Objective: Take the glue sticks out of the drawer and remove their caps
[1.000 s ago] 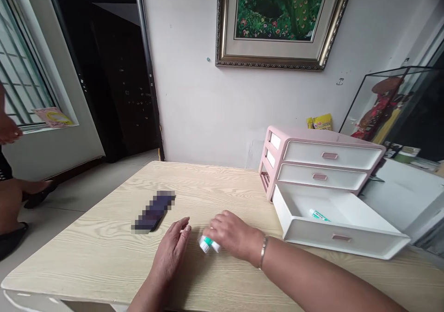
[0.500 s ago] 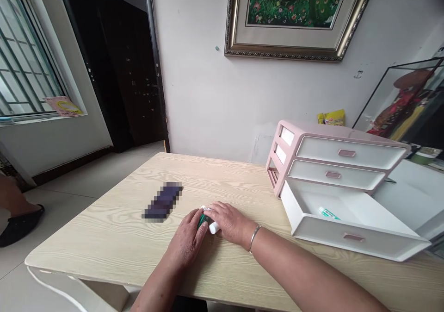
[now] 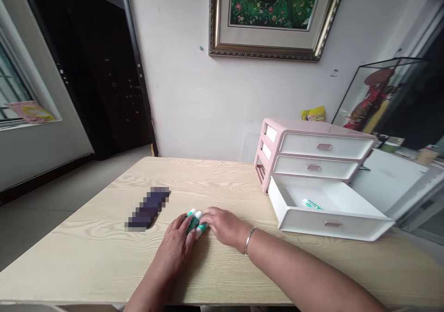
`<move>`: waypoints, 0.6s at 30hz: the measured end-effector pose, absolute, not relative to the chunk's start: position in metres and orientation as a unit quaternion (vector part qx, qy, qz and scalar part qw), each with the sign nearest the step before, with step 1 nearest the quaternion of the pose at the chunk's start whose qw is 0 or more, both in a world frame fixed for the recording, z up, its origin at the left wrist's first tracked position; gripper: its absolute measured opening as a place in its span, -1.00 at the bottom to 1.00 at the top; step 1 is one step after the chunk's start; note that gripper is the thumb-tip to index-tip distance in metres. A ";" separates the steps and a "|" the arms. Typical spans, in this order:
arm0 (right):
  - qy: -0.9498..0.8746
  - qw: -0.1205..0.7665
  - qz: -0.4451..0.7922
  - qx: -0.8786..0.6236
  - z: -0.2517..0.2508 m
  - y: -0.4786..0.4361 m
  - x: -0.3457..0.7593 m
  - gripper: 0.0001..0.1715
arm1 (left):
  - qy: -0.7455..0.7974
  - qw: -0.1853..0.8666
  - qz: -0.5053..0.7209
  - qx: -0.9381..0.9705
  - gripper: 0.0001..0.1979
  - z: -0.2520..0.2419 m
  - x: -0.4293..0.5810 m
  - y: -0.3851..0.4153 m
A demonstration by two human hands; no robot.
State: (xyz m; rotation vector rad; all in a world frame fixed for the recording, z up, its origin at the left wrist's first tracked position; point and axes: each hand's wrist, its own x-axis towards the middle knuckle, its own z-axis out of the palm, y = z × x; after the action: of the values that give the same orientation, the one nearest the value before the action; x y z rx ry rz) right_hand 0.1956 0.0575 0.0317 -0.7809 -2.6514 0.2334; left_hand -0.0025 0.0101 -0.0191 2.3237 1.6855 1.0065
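Observation:
Several green-and-white sticks with white caps, which look like glue sticks [image 3: 193, 222], lie side by side on the wooden table. My left hand [image 3: 176, 243] curls around them from the left, its thumb against their near side. From the right, my right hand [image 3: 222, 226], with a silver bangle on the wrist, has its fingertips closed on the rightmost glue stick [image 3: 201, 229]. My fingers hide parts of the sticks. A similar glue stick [image 3: 312, 204] lies inside the pulled-out bottom drawer [image 3: 312, 224] at the right.
A pink-and-white drawer unit [image 3: 326, 127] stands at the table's back right, upper drawers closed. A dark, blurred-out flat object [image 3: 148, 209] lies left of my hands on the wooden table [image 3: 104, 256]. Behind are a yellow packet [image 3: 314, 114] and a glass case [image 3: 374, 94].
My right hand's fingers have shifted on the sticks, and the rightmost stick now lies alongside the others. The view has turned to the right. The drawer stays pulled out.

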 end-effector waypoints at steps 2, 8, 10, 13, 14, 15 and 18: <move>-0.941 0.189 0.062 -0.274 0.031 0.059 0.184 -0.67 | 0.533 0.046 0.338 0.774 -0.59 -0.021 -0.005 0.011; -0.922 0.249 -0.027 -0.294 0.005 0.075 0.188 -0.72 | 0.552 0.028 0.372 0.746 -0.54 -0.042 -0.014 0.029; -0.910 0.257 -0.031 -0.324 0.004 0.077 0.216 -0.69 | 0.555 0.029 0.376 0.741 -0.55 -0.048 -0.015 0.033; -0.873 0.236 -0.026 -0.427 0.028 0.078 0.285 -0.63 | 0.573 0.041 0.374 0.728 -0.53 -0.052 -0.017 0.034; -0.849 0.223 -0.024 -0.478 0.041 0.079 0.313 -0.61 | 0.578 0.048 0.375 0.723 -0.51 -0.052 -0.018 0.034; -0.818 0.205 -0.019 -0.537 0.054 0.080 0.341 -0.60 | 0.582 0.056 0.377 0.718 -0.50 -0.051 -0.020 0.034; -0.687 0.105 0.012 -0.719 0.091 0.088 0.417 -0.55 | 0.587 0.088 0.382 0.708 -0.43 -0.049 -0.025 0.033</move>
State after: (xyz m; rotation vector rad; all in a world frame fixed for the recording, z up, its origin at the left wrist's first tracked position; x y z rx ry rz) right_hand 0.4171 0.0882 0.0914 -2.1186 -2.0253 0.0344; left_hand -0.0251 0.0325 -0.0491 2.1077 1.7479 1.1373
